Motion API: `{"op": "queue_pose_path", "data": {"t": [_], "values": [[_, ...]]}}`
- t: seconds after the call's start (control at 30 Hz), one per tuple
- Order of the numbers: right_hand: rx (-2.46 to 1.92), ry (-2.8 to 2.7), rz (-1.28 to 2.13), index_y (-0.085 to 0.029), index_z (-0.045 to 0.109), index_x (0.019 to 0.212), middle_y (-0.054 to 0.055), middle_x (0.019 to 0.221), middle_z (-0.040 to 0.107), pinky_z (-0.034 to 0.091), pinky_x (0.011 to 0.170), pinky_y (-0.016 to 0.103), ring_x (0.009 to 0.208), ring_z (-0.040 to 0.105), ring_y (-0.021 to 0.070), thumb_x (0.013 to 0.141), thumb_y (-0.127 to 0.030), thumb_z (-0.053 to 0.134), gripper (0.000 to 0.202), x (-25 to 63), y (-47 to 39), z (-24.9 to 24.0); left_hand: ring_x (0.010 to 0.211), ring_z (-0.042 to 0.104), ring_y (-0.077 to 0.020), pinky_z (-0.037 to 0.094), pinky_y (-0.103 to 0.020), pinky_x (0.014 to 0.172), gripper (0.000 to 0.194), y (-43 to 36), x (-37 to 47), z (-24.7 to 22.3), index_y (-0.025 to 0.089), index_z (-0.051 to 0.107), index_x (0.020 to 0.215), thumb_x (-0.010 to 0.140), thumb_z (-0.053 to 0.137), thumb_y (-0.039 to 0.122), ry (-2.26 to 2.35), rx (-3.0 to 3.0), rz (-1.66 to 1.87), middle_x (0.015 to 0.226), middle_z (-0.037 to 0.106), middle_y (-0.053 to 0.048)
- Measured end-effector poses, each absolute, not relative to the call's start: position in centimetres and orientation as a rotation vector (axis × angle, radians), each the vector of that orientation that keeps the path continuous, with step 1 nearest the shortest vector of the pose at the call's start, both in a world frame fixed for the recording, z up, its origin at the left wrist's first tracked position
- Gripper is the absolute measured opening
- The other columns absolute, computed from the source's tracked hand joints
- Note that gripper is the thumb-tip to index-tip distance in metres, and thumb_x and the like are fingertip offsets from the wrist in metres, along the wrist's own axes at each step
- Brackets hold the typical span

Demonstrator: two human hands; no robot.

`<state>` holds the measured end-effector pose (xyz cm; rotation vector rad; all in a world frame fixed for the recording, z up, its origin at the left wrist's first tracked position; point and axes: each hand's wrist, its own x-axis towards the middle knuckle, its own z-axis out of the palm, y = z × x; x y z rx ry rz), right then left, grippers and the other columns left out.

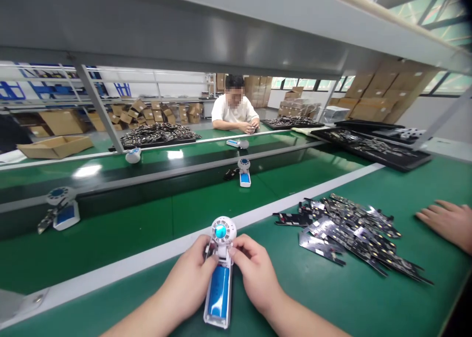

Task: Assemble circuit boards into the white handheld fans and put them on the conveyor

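A white handheld fan with a round head lies in front of me on the green bench, its handle open on a blue battery. From the left, my left hand grips it at the neck below the head, thumb bent over the top of the handle. A small dark part shows by the left fingertips; most of it is hidden. My right hand pinches the other side of the neck with thumb and index finger. Close by on the right is a loose pile of black circuit boards.
Along the green conveyor belt lie further fans, some with boards beside them. Black trays of boards stand at the back. Another person sits across the line. A co-worker's hand rests at right. A grey shelf hangs overhead.
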<state>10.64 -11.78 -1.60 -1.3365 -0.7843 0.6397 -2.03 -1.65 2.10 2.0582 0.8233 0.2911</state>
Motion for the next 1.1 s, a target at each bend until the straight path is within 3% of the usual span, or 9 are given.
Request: {"op": "queue_pose_path", "data": {"t": [0.23,0.5,0.67,1.1], "values": [[-1.415,-0.842,0.670,-0.018,0.063,0.075,0.002,0.077,0.059,0.046,0.070,0.030,0.073,0.056,0.0185,0.087,-0.031,0.056,0.019,11.1,-11.5,-2.2,0.076,0.064,-0.0250,0.047,-0.035,0.069,0.023,-0.6,-2.5,2.2,0.019,0.068,0.085,0.091,0.048,0.029,0.838,2.268,0.377,0.081,0.069,-0.006],[-1.583,-1.038,0.507,-0.020,0.063,0.071,0.003,0.082,0.061,0.043,0.077,0.030,0.082,0.058,0.0199,0.085,-0.017,0.055,0.016,9.8,-12.0,-1.7,0.091,0.067,-0.0190,0.053,-0.032,0.081,0.031,-1.0,-3.0,0.5,0.026,0.069,0.113,0.095,0.045,0.020,0.556,2.410,0.547,0.101,0.070,-0.004],[-1.685,-1.031,0.449,-0.020,0.056,0.061,0.002,0.073,0.060,0.040,0.071,0.029,0.076,0.055,0.0192,0.078,-0.008,0.055,0.021,9.2,-12.0,-1.5,0.092,0.067,-0.0172,0.056,-0.030,0.082,0.029,-1.5,-2.8,-0.4,0.025,0.069,0.112,0.094,0.048,0.016,0.408,2.469,0.640,0.102,0.070,-0.004],[-1.685,-1.000,0.461,-0.019,0.043,0.054,-0.001,0.066,0.055,0.038,0.065,0.025,0.069,0.052,0.0152,0.069,0.000,0.052,0.026,9.5,-11.9,-1.3,0.090,0.070,-0.0195,0.061,-0.032,0.079,0.026,-1.3,-2.6,-1.1,0.020,0.068,0.112,0.094,0.050,0.014,0.239,2.666,0.878,0.101,0.072,-0.008]]}}
